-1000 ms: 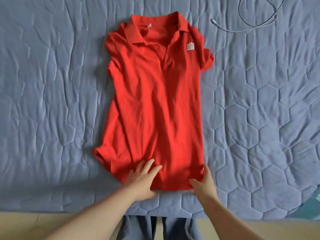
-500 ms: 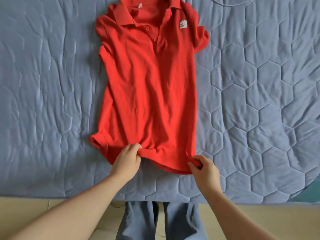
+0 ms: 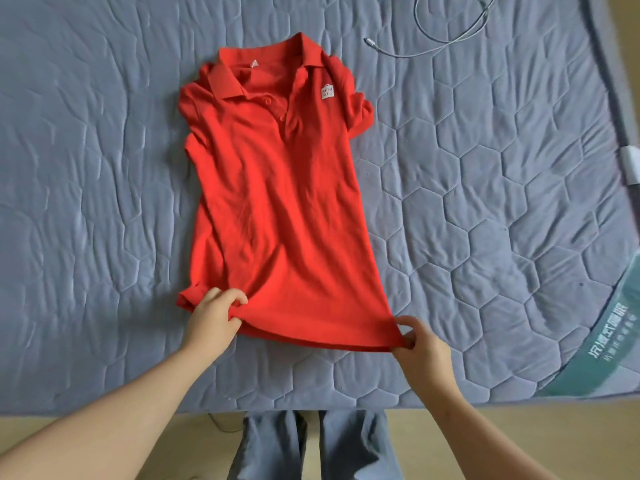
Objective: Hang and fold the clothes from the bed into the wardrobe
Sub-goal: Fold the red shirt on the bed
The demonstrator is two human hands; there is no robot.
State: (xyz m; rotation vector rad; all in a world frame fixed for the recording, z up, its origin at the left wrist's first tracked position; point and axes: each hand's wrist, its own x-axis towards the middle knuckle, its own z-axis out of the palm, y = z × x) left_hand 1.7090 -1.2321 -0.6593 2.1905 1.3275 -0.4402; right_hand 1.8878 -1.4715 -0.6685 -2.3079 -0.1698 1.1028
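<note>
A red polo shirt [image 3: 277, 202] lies face up on the blue-grey quilted bed [image 3: 104, 168], collar at the far end, both sides folded in so it forms a long narrow strip. A small white logo patch sits on its chest. My left hand [image 3: 213, 317] pinches the near left corner of the hem. My right hand [image 3: 417, 344] pinches the near right corner. The hem is stretched between them and lifted slightly off the bed. No wardrobe is in view.
A white charging cable [image 3: 450, 39] curls on the bed beyond the shirt at the upper right. The mattress's teal printed edge [image 3: 609, 341] shows at the right. The bed's near edge runs along the bottom, with the floor and the person's grey trouser legs [image 3: 311, 445] below it.
My hands went from resting flat on the hem to pinching its two corners. They have moved apart and pulled the hem taut, with the right corner drawn out to the right.
</note>
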